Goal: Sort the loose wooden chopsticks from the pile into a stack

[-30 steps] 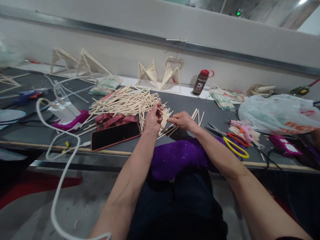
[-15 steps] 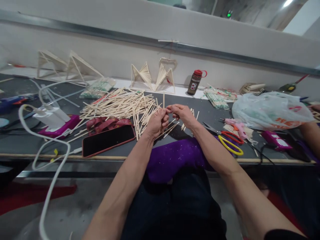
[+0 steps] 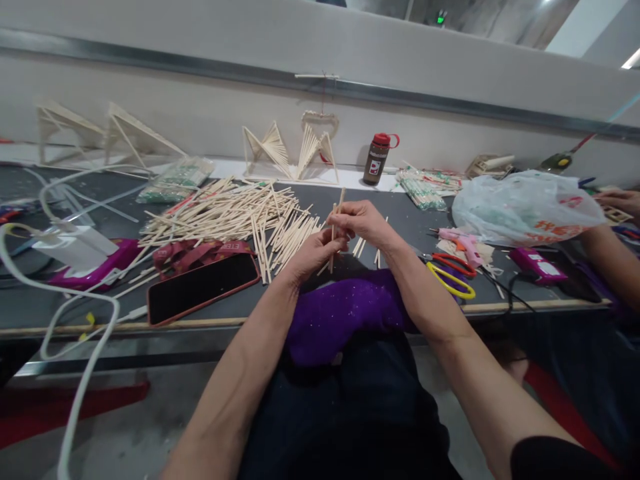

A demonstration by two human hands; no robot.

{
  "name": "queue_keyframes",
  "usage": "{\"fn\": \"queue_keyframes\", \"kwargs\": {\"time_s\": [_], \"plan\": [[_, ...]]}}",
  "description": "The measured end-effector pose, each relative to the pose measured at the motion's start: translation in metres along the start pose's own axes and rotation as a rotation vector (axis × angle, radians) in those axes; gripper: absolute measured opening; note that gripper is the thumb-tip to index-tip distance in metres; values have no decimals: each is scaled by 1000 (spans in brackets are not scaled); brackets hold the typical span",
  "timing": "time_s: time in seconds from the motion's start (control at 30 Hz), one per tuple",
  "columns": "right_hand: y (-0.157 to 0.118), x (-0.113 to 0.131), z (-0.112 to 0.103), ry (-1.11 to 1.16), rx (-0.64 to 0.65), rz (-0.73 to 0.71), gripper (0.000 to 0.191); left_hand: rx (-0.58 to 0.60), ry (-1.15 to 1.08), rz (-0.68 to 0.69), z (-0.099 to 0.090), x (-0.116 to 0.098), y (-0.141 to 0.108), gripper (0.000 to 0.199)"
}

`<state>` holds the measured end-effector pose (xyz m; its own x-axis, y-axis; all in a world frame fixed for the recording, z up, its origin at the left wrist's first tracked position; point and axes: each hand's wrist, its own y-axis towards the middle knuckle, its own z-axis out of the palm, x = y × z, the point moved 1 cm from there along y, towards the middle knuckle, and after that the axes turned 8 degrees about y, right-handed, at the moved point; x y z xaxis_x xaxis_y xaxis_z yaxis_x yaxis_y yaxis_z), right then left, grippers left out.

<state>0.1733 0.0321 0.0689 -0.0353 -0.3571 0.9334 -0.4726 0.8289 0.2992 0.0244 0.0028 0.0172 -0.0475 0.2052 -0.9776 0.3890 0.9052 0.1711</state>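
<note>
Thin wooden sticks (image 3: 335,247) stand nearly upright between my two hands, close together over the table's front part. My left hand (image 3: 316,253) is closed round their lower part. Fingers of my right hand (image 3: 356,219) pinch them higher up. How many sticks are held cannot be made out. Just left of my hands lies a big heap of loose sticks (image 3: 235,210), and a few more sticks (image 3: 359,247) lie to the right. A purple cloth (image 3: 345,310) is below my hands.
A phone (image 3: 203,288) and white cable are at the left; scissors (image 3: 451,280), a pink glue gun (image 3: 463,243) and a plastic bag (image 3: 525,207) at the right. A bottle (image 3: 376,160) and stick models (image 3: 267,150) stand behind. Another person's hand (image 3: 620,200) is far right.
The view has shifted, so the table items appear further left. My hands have come closer together, and the held sticks now lean slightly right, with my right fingers on them.
</note>
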Motion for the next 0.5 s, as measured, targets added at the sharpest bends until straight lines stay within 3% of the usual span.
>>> {"fn": "queue_keyframes", "kwargs": {"time_s": [0.1,0.23,0.5], "plan": [[-4,6,-9,-85,-48,3,23,-54,76,57,-5,-1,1,25],[-6,6,-12,-211,52,78,22,-95,229,-5,-8,1,2,23],[-2,-6,-12,-180,25,86,24,-100,347,-39,-1,1,1,22]]}}
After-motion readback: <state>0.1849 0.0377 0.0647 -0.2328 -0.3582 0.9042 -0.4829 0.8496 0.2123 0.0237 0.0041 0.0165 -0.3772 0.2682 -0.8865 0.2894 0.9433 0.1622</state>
